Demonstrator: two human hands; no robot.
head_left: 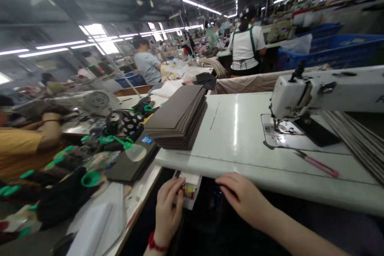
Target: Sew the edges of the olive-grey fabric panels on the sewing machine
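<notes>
My left hand [169,204], with a red bracelet at the wrist, reaches over a small white drawer [195,194] under the table edge. Its fingers are bent, thumb and forefinger close together; what they pinch is too small to tell. Red and yellow small items [189,191] lie inside the drawer. By the table's front edge, my right hand [243,197] has its fingers curled and drawn together, a dark speck at the tips that I cannot identify. Above the drawer, a stack of dark grey-brown panels [177,116] rests on the white sewing table [237,128].
A sewing machine [288,100] stands at right, with a black phone-like slab [318,132] and pink-handled tweezers [318,164] near it. Grey strips [357,144] hang at far right. Thread cones [91,179] and an oil bottle [135,152] crowd the left. A co-worker [27,144] sits there.
</notes>
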